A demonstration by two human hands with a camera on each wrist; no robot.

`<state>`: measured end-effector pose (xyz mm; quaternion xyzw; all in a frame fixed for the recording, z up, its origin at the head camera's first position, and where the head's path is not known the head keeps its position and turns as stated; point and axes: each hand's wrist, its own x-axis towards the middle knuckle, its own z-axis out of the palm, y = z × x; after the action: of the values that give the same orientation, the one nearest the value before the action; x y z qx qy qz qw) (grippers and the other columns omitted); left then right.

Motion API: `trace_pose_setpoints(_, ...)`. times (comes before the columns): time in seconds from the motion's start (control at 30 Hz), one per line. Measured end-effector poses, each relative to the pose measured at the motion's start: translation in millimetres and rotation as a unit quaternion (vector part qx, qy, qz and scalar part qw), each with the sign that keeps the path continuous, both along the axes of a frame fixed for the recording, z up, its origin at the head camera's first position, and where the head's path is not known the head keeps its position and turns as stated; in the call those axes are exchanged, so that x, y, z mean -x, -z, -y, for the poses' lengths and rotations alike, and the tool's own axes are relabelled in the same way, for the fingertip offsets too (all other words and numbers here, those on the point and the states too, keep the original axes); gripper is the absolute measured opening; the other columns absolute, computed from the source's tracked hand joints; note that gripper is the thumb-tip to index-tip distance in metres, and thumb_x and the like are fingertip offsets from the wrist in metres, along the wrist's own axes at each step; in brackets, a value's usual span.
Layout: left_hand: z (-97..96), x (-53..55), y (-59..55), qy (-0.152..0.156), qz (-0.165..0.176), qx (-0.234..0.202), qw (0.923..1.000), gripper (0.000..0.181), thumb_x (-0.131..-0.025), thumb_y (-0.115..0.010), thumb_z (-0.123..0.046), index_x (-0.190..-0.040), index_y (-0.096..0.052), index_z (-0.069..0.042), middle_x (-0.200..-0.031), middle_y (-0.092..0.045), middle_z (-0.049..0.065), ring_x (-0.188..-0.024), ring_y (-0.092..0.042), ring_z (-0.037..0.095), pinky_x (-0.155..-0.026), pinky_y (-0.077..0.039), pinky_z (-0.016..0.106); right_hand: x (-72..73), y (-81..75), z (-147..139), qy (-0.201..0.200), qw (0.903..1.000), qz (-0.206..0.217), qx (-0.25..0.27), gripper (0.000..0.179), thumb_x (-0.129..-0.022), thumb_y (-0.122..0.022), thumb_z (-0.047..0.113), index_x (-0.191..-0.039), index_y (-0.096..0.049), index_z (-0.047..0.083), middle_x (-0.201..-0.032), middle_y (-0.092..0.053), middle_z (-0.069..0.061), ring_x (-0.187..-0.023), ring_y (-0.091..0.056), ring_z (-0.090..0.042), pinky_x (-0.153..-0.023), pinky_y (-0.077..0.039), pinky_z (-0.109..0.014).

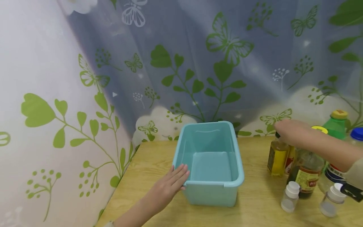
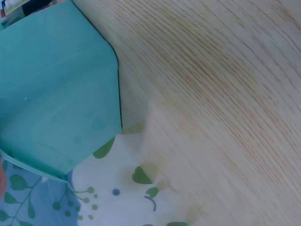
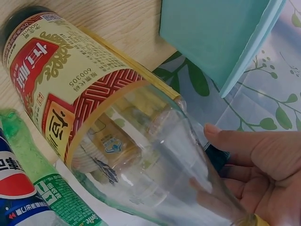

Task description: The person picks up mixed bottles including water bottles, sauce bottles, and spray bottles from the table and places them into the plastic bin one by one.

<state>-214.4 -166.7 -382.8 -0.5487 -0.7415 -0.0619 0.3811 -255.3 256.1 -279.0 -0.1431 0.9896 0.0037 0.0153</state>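
Note:
A light teal plastic tub (image 1: 210,183) stands on the wooden table. My left hand (image 1: 170,186) rests on its near left corner, fingers extended over the rim. At the right, my right hand (image 1: 286,130) grips the dark cap of a small bottle of yellow oil (image 1: 278,159), which stands upright. In the right wrist view, the thumb and fingers of the right hand (image 3: 258,165) are around that dark cap (image 3: 216,157), partly hidden behind a big glass bottle with a red and cream label (image 3: 61,80). That bottle holds dark liquid low down and has a yellow cap.
Two small clear jars with white lids, a left one (image 1: 290,197) and a right one (image 1: 333,200), stand in front of the bottles. Behind the forearm are a green soda bottle (image 1: 334,126) and a blue-capped bottle (image 1: 356,135). A patterned curtain (image 1: 181,63) hangs behind the table.

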Motion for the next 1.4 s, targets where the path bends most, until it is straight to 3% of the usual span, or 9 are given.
trace_pose_setpoints(0.5,-2.2,-2.9,1.3,-0.001,-0.01,0.003,0.9999,0.039,-0.103,-0.038,-0.02,-0.123,-0.057,0.008,-0.126,-0.058,0.023,-0.116,-0.058,0.031,-0.095,-0.048,0.047,2.1,0.5,6,-0.024,0.9987,-0.024,0.039,0.014,-0.081,-0.071,0.002,-0.084,-0.058,-0.003,-0.069,-0.055,-0.006,-0.059,-0.051,-0.017,-0.05,-0.042,-0.028)
trace_pose_setpoints(1.07,-6.2,-4.2,0.2,0.0,-0.025,0.0,0.9997,0.038,-0.103,-0.04,-0.02,-0.12,-0.059,0.008,-0.125,-0.059,0.021,-0.116,-0.059,0.029,-0.097,-0.046,0.047,0.6,-4.1,10,-0.023,0.9973,-0.04,0.056,0.019,-0.078,-0.074,0.004,-0.083,-0.058,-0.005,-0.068,-0.056,-0.006,-0.058,-0.054,-0.016,-0.05,-0.048,-0.029)
trace_pose_setpoints(1.27,-9.7,-6.4,-0.6,0.003,-0.033,0.001,0.9994,0.037,-0.103,-0.04,-0.02,-0.12,-0.06,0.006,-0.124,-0.061,0.019,-0.116,-0.059,0.027,-0.096,-0.047,0.045,1.0,-1.8,10,-0.012,0.9974,-0.059,0.04,0.027,-0.076,-0.077,0.005,-0.088,-0.057,-0.006,-0.073,-0.056,-0.01,-0.061,-0.053,-0.02,-0.049,-0.044,-0.03)
trace_pose_setpoints(1.4,-14.5,-10.9,1.8,0.013,-0.042,0.017,0.9989,0.037,-0.102,-0.041,-0.02,-0.121,-0.06,0.005,-0.125,-0.061,0.018,-0.117,-0.058,0.026,-0.094,-0.05,0.043,0.3,5.7,11,0.0,0.9959,-0.05,0.075,0.026,-0.076,-0.077,0.004,-0.088,-0.056,-0.005,-0.071,-0.054,-0.008,-0.059,-0.048,-0.019,-0.048,-0.039,-0.027)
